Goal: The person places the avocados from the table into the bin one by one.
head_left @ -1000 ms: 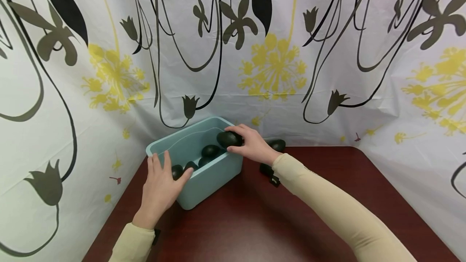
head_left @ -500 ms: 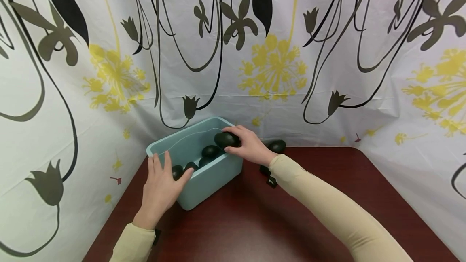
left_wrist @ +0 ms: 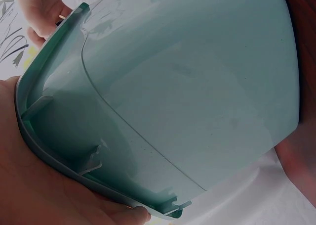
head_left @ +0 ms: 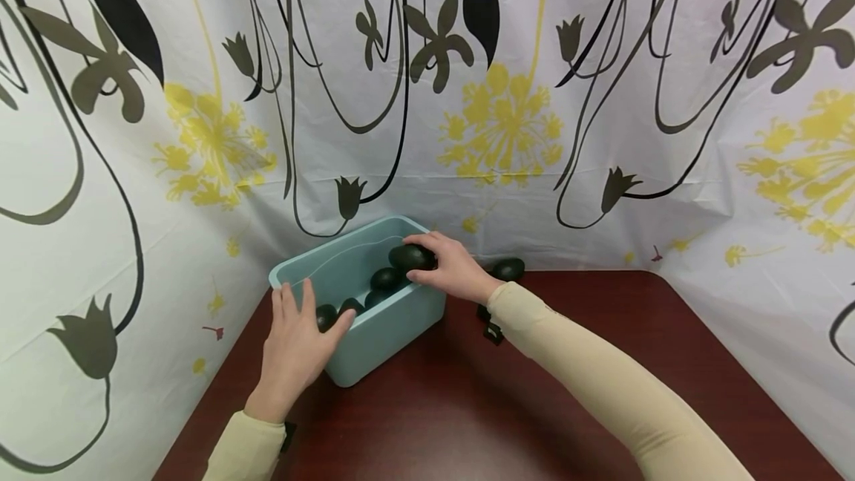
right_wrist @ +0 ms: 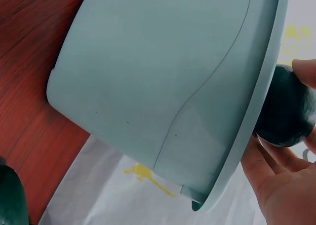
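My right hand (head_left: 457, 267) grips a dark green avocado (head_left: 409, 258) between thumb and fingers, over the right end of a light blue plastic bin (head_left: 390, 344). In the right wrist view the held avocado (right_wrist: 285, 109) shows just past the bin's rim. Several more avocados (head_left: 385, 279) lie inside the bin, partly hidden by its front wall and my left hand. That left hand (head_left: 294, 351) rests on the bin's near left end, fingers spread and fairly straight over the rim, thumb on the front edge.
Another avocado (head_left: 509, 269) lies on the dark red wooden table (head_left: 427, 421) at the back, right of the bin. A white curtain (head_left: 601, 125) with printed flowers hangs close behind and along both sides. A black wrist camera (head_left: 493, 332) sits under the right sleeve.
My right hand has moved slightly left with the avocado, further in over the bin. The left hand and the bin have stayed in place.
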`<state>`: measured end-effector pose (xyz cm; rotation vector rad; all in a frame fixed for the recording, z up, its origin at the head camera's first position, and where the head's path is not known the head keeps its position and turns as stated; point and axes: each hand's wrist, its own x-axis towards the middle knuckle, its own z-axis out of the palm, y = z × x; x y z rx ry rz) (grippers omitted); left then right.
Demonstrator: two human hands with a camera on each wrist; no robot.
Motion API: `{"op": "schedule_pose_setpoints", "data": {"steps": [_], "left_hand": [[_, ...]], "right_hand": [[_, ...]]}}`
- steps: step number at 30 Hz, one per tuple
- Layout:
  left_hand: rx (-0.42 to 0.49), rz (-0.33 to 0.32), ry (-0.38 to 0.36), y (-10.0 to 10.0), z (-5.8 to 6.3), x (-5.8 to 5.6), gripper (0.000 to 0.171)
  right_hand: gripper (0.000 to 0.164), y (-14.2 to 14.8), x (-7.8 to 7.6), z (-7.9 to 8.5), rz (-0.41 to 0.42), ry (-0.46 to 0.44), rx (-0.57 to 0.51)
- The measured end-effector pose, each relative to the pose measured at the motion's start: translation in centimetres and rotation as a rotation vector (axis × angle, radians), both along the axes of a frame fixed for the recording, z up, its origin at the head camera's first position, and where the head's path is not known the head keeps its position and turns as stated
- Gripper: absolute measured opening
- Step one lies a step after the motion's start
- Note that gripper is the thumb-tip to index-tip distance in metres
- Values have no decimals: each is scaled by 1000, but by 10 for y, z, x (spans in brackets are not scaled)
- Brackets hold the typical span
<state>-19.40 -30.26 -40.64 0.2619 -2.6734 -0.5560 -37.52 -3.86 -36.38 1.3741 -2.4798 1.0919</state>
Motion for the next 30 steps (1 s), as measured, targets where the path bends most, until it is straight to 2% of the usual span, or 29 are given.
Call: {"op": "schedule_pose_setpoints", "data": {"steps": [7, 21, 30], "left_hand": [[1, -2, 6, 0, 0, 0, 115], [2, -7, 10, 0, 0, 0, 115], [-1, -3, 10, 0, 2, 0, 116]], "right_hand": [[56, -5, -4, -3, -9, -18, 11], [57, -11, -9, -8, 13, 39, 34], [52, -10, -7, -9, 43, -7, 17]]}}
